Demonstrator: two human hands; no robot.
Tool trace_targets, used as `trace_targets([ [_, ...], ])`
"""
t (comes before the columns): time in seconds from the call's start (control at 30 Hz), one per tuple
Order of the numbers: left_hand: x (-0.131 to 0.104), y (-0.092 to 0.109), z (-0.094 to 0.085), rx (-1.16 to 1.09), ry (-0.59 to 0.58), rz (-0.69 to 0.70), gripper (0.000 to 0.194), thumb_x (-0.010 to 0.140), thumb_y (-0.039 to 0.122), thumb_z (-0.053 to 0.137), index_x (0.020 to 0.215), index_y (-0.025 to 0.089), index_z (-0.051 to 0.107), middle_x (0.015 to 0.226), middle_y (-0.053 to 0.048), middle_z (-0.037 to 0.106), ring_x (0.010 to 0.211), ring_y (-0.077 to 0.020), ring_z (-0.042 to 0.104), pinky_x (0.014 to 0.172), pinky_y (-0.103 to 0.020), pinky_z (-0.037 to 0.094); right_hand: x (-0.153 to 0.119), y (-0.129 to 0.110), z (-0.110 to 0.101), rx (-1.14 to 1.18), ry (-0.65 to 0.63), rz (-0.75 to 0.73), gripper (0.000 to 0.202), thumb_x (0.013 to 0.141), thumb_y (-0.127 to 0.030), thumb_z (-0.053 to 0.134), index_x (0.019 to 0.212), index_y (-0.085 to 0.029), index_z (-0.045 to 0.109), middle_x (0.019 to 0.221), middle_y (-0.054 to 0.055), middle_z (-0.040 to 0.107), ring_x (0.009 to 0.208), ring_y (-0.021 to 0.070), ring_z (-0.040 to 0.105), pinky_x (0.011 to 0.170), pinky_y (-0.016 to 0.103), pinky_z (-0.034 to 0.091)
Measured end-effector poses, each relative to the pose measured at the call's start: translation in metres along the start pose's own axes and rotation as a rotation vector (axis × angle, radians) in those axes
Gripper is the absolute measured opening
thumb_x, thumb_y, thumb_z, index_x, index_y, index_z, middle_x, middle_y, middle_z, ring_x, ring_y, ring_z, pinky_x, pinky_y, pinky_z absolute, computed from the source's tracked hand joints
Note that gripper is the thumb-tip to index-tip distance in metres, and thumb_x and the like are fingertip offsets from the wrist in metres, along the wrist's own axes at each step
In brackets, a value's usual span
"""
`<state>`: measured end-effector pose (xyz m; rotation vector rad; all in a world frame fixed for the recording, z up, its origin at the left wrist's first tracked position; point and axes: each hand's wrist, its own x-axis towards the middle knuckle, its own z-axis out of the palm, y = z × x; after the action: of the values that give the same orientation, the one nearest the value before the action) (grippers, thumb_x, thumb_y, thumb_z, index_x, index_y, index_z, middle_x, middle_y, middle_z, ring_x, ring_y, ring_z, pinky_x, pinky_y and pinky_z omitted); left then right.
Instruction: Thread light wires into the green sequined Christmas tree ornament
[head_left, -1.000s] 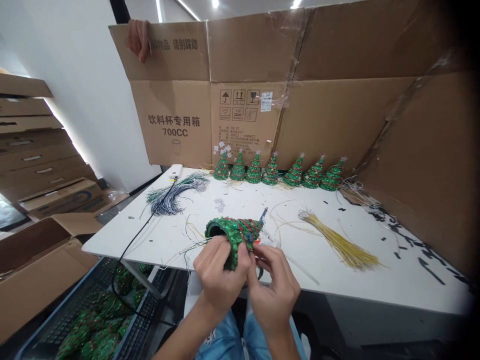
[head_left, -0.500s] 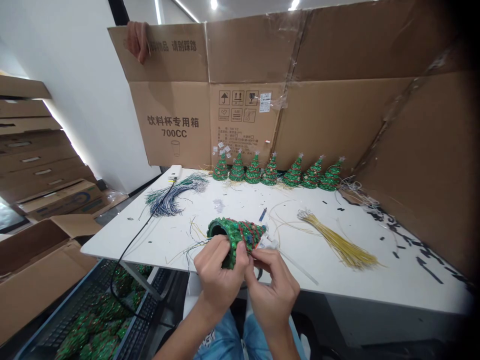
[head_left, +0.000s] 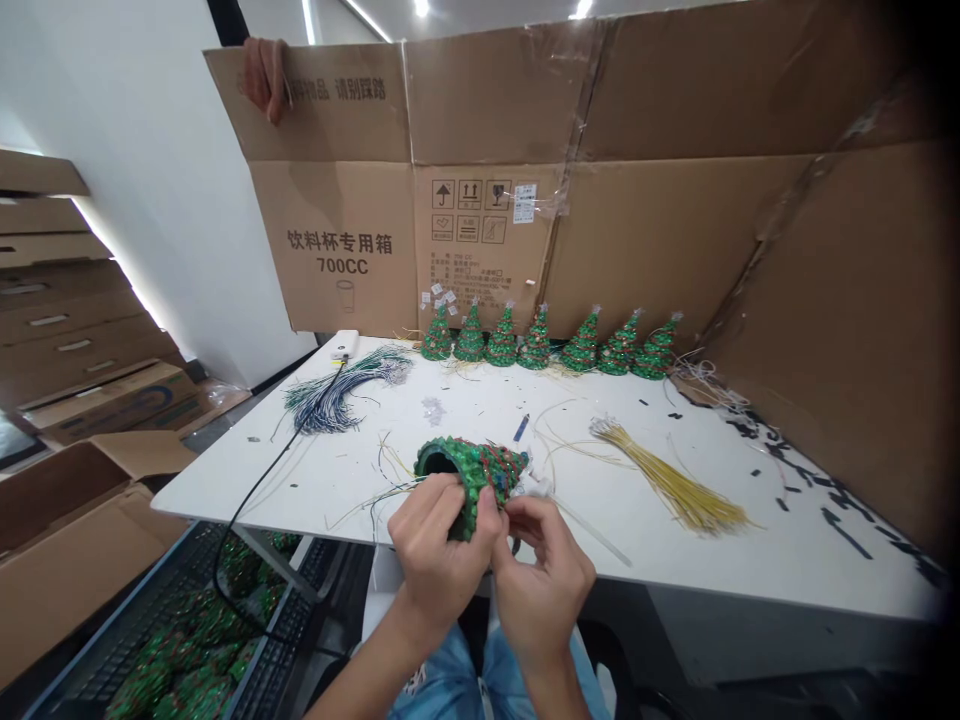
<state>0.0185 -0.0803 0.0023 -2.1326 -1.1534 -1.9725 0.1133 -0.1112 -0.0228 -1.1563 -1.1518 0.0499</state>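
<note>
A small green Christmas tree ornament (head_left: pixel 480 465) with red garland lies tipped on its side above the table's front edge, its hollow base facing left and its tip to the right. My left hand (head_left: pixel 442 535) is closed on the rim and near side of the tree, fingers at the opening and thumb on the outside. At the tree's lower side my right hand (head_left: pixel 544 565) is pinched, thumb and forefinger together close to my left thumb. Whatever sits between those fingertips is too small or hidden to make out.
Several finished-looking trees (head_left: pixel 534 345) stand in a row before the cardboard wall (head_left: pixel 645 230). On the white table (head_left: pixel 480 400) lie yellow wires (head_left: pixel 675 480), blue and green wires (head_left: pixel 330 395) and a blue pen-like tool (head_left: pixel 521 428). A crate of trees (head_left: pixel 180 640) is below left.
The view has shifted slightly. Both hands keep their hold on the tree, with only small finger movement at the right hand.
</note>
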Motion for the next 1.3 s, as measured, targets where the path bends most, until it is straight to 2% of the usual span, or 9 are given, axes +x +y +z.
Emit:
trace_targets([
  [0.17, -0.001, 0.0, 0.001, -0.006, -0.001, 0.005, 0.025, 0.09, 0.011, 0.068, 0.069, 0.019, 0.057, 0.068, -0.001, 0.061, 0.064, -0.0135, 0.055, 0.062, -0.027, 0.041, 0.0, -0.002, 0.0, -0.025, 0.004, -0.001, 0.012, 0.086, -0.014, 0.074, 0.089, -0.021, 0.066, 0.078, -0.003, 0.065, 0.065, 0.0113, 0.065, 0.065, 0.021, 0.06],
  [1.0, -0.002, -0.003, 0.001, 0.007, 0.015, 0.049, 0.023, 0.089, 0.009, 0.068, 0.07, 0.019, 0.058, 0.068, -0.001, 0.062, 0.064, -0.0131, 0.056, 0.063, -0.026, 0.042, 0.005, 0.001, -0.005, -0.015, -0.072, -0.024, 0.012, 0.088, -0.017, 0.075, 0.088, -0.022, 0.064, 0.076, -0.004, 0.063, 0.064, 0.0092, 0.063, 0.066, 0.019, 0.059],
  [1.13, 0.003, -0.004, -0.001, 0.027, 0.038, -0.009, 0.029, 0.09, 0.009, 0.067, 0.067, 0.018, 0.053, 0.065, 0.001, 0.057, 0.061, -0.0108, 0.051, 0.061, -0.025, 0.038, 0.007, 0.001, -0.006, 0.053, -0.143, 0.001, 0.011, 0.091, -0.012, 0.069, 0.095, -0.022, 0.067, 0.084, -0.002, 0.067, 0.072, 0.011, 0.067, 0.07, 0.022, 0.062],
  [1.3, 0.011, -0.006, -0.008, 0.0, 0.013, -0.145, 0.036, 0.095, 0.016, 0.063, 0.062, 0.019, 0.048, 0.06, 0.004, 0.048, 0.056, -0.0096, 0.043, 0.058, -0.026, 0.033, 0.01, 0.0, -0.008, 0.155, -0.206, -0.029, 0.024, 0.091, -0.007, 0.069, 0.11, -0.022, 0.072, 0.095, 0.002, 0.07, 0.079, 0.014, 0.071, 0.07, 0.026, 0.064],
])
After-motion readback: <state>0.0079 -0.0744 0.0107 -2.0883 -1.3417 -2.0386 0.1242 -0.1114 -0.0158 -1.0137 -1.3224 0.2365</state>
